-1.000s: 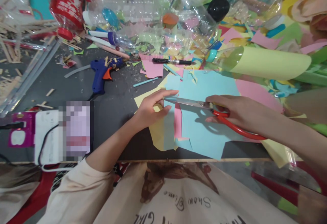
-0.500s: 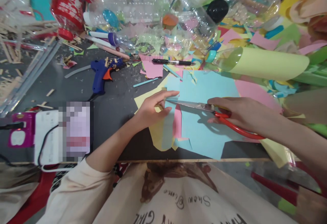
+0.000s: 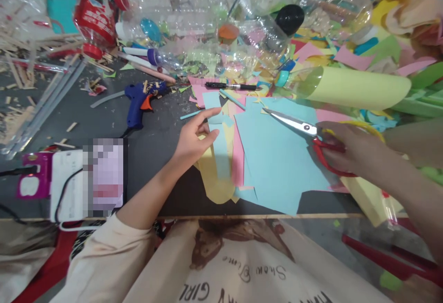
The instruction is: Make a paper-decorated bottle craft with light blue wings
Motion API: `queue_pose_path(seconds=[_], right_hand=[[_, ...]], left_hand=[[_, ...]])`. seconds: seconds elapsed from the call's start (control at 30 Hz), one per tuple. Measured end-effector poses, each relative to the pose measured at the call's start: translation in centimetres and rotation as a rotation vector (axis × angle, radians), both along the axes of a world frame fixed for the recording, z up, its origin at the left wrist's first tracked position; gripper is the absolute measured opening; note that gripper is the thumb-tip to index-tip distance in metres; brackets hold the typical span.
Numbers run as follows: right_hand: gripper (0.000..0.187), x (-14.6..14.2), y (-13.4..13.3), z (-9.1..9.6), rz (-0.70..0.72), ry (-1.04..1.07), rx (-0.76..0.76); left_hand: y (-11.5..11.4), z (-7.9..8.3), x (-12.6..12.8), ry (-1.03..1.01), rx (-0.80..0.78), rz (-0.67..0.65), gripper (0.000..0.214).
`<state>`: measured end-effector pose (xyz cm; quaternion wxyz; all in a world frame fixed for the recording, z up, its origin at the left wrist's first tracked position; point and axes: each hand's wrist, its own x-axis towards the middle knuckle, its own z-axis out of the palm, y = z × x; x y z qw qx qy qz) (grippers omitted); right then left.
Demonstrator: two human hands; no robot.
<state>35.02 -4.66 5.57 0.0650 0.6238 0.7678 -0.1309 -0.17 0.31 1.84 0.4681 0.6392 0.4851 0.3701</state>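
Note:
My left hand [image 3: 195, 139] has its thumb and index finger on a narrow light-blue paper strip [image 3: 222, 157], which tilts slightly over yellow paper [image 3: 211, 181]. My right hand [image 3: 351, 144] grips red-handled scissors [image 3: 294, 122] by the handles. Their blades look closed and point left, above a large light-blue sheet [image 3: 277, 164]. Between the strip and that sheet lies a pink paper piece [image 3: 238, 160].
Beyond the paper lie a black pen [image 3: 231, 86] and a blue glue gun [image 3: 134, 111]. Clear plastic bottles [image 3: 200, 44] crowd the back. A yellow-wrapped bottle [image 3: 363, 86] lies at right, a phone [image 3: 107, 174] at left.
My right hand has drawn the scissors right, away from the strip. My left hand has shifted left and slightly up with the strip, opening a gap beside the large blue sheet.

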Motion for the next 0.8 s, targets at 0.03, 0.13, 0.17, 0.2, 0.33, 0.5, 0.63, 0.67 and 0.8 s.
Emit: queue_pose_path(seconds=[0.03,0.13,0.17,0.2,0.33,0.5,0.63,0.67,0.8], right_hand=[[0.038,0.0,-0.2,0.4,0.036,-0.034,0.009],[0.041,-1.1,-0.7,2.3,0.084,-0.231,0.119],[0.043,-2.0,-0.7,2.9,0.104,-0.233,0.164],[0.043,-3.1,-0.5,3.2,0.086,-0.187,0.218],[0.031,-9.6,0.9,1.5,0.213,0.207,0.235],[0.041,-16.5,2.5,-3.5,0.402,0.593,0.124],[0.015,-17.2,2.5,-4.4,0.375,0.840,0.121],[0.011,-17.0,2.5,-4.4,0.358,0.894,0.112],[0.002,-16.6,2.4,-4.3,0.255,1.049,0.043]], left_hand=[[0.0,-0.1,0.0,-0.002,0.005,0.006,0.039],[0.0,-0.3,0.0,-0.021,-0.005,0.026,0.039],[0.0,-0.3,0.0,-0.030,-0.013,0.030,0.039],[-0.1,-0.4,0.0,-0.037,-0.020,0.030,0.038],[-0.1,-0.7,0.0,-0.031,-0.025,0.005,0.039],[0.1,-1.0,-0.1,-0.011,0.010,0.032,0.041],[0.2,-1.3,0.0,0.000,0.022,0.030,0.041],[0.2,-1.3,0.0,0.006,0.030,0.023,0.042],[0.0,-1.1,0.2,0.037,0.055,-0.007,0.044]])
